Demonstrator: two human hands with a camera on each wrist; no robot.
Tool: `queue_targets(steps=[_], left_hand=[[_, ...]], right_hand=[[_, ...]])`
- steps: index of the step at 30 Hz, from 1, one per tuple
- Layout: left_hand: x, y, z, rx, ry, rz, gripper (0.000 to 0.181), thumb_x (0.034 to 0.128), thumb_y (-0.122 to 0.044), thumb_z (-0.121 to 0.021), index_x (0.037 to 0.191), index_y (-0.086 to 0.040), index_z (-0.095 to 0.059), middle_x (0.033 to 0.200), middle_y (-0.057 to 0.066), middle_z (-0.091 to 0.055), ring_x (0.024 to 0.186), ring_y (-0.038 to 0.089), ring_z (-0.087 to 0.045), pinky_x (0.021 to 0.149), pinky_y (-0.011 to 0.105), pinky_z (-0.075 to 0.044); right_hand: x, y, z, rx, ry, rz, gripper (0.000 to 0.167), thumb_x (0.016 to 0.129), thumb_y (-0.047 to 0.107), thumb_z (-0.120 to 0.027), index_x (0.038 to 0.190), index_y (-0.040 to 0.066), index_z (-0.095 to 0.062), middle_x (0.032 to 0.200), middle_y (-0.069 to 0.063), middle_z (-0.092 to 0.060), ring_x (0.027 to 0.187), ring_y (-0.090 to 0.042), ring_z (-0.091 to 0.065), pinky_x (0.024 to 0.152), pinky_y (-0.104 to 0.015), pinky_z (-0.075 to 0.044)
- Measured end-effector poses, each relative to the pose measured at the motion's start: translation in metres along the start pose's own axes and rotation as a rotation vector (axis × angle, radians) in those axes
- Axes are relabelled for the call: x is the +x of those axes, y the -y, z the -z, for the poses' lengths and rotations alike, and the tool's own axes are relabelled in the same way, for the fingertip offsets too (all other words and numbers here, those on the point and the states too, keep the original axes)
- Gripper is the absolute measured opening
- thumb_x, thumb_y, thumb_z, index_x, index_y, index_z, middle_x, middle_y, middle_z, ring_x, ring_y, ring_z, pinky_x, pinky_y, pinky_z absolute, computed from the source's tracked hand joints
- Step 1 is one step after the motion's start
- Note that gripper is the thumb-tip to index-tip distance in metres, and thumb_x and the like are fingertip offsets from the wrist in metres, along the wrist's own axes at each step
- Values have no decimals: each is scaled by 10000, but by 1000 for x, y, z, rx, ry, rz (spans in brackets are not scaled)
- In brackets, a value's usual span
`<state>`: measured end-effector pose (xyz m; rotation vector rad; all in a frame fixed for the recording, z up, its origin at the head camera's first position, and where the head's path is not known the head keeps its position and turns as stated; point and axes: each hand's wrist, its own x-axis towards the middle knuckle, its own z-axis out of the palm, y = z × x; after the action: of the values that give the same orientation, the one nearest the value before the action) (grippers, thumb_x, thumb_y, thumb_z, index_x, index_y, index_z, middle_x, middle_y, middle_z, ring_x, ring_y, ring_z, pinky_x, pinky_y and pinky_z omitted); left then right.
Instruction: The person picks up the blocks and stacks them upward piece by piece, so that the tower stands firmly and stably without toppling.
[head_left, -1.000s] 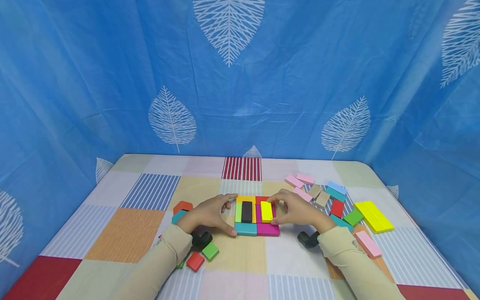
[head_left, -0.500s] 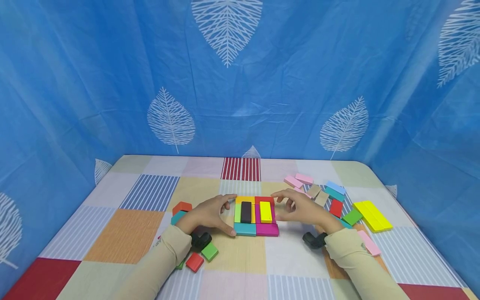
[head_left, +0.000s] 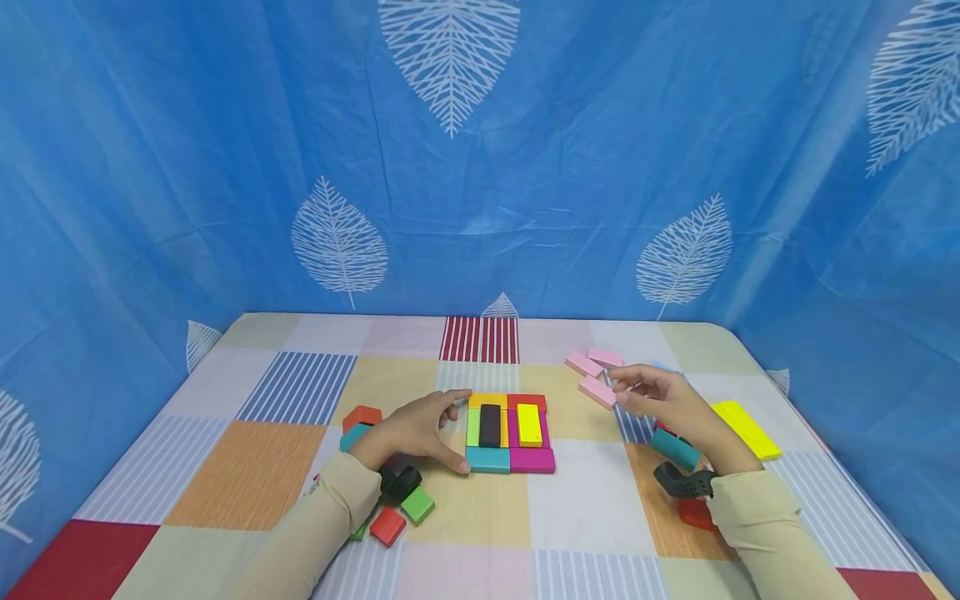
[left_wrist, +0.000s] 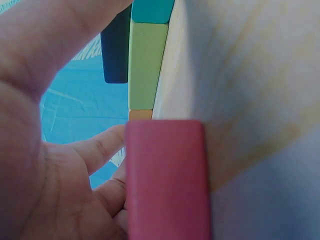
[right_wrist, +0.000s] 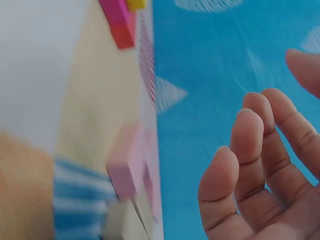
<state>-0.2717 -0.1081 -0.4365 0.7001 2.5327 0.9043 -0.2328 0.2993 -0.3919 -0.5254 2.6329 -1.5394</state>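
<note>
A flat layout of coloured wooden blocks lies mid-table, its front a teal block [head_left: 487, 460] and a magenta block [head_left: 532, 461]. A black block [head_left: 490, 426] and a yellow block [head_left: 529, 426] rest on top. My left hand [head_left: 412, 429] spans the left side, thumb by the teal block, index finger by the orange block [head_left: 487, 401]. The left wrist view shows the layout's light green block [left_wrist: 147, 65]. My right hand [head_left: 671, 408] hovers over the right-hand pile, beside a pink block [head_left: 597, 392]; the right wrist view shows its fingers [right_wrist: 249, 132] loosely bent, holding nothing.
More pink blocks [head_left: 584, 365] lie behind the right hand, and yellow slabs [head_left: 750, 433] to its right. The hand and forearm partly cover other blocks there. Near the left wrist are loose red [head_left: 387, 526] and green [head_left: 417, 504] blocks. A blue curtain [head_left: 480, 208] hangs behind.
My right hand has let go of the yellow block, leaving it on the layout, and moved right over the loose blocks. My left hand stays in place.
</note>
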Motion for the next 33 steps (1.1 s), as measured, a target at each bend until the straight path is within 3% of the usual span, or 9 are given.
queue_targets(steps=[2,7,15,18,21,24,26,29,33], left_hand=[[0,0,0,-3,0,0,1115,739,-389,-1001,1637,-70,-422,1091,-1,-533,972,165,-497,757,297,-463],[0,1,0,-4,5,-8,1117,738,-392,-998,1636,-62,-421,1090,-3,-531,966,160,-496,753,294,-459],[1,3,-1,-10,8,-17,1118,738,-392,-998,1636,-62,-420,1089,1,-529,966,161,-495,757,302,-455],[1,3,-1,-10,7,-14,1116,739,-392,-999,1635,-63,-421,1090,2,-530,968,163,-495,759,302,-459],[0,3,-1,-7,3,-10,1114,742,-395,-998,1636,-66,-421,1092,0,-531,971,164,-495,762,301,-464],[-1,3,-1,-9,1,-12,1115,740,-390,-1000,1635,-63,-423,1090,0,-530,966,164,-495,761,300,-467],[-2,3,0,-12,0,-15,1115,739,-385,-1000,1635,-59,-421,1087,1,-528,961,165,-495,758,301,-465],[-3,3,1,-15,0,-20,1119,737,-382,-1000,1635,-56,-419,1084,-1,-525,955,162,-493,749,296,-463],[-3,3,1,-13,1,-17,1122,733,-391,-997,1636,-60,-419,1087,-2,-523,959,161,-492,743,291,-461]], right_hand=[[-7,-3,11,15,-27,-18,379,1088,120,-651,1426,-51,-625,1218,-96,-709,1022,-216,-695,867,-284,-605],[-26,-16,44,-38,-117,-86,309,1101,182,-646,1406,177,-692,1125,173,-685,975,-157,-682,838,-300,-592],[-62,-53,101,-170,-216,-231,287,1116,226,-623,1309,430,-683,1082,335,-624,942,72,-616,774,-243,-589],[-75,-66,118,-201,-223,-332,249,1113,263,-634,1354,260,-698,1092,235,-661,897,96,-594,756,-251,-592],[-83,-77,131,-267,-166,-451,538,1100,320,-651,1476,-55,-568,1209,-97,-722,946,-21,-628,756,-307,-590],[-87,-89,137,-316,-66,-549,747,1064,367,-697,1516,-165,-428,1306,-341,-628,1027,-197,-638,768,-347,-574],[-89,-96,138,-311,-23,-584,771,1032,361,-746,1508,-165,-444,1250,-305,-657,1050,-270,-622,766,-355,-565],[-91,-104,136,-306,-21,-599,757,999,317,-801,1482,-170,-479,1164,-188,-693,977,-215,-598,730,-335,-551],[-97,-110,134,-313,-123,-590,705,1023,274,-776,1464,-188,-479,1044,-85,-703,781,-176,-559,648,-309,-509]])
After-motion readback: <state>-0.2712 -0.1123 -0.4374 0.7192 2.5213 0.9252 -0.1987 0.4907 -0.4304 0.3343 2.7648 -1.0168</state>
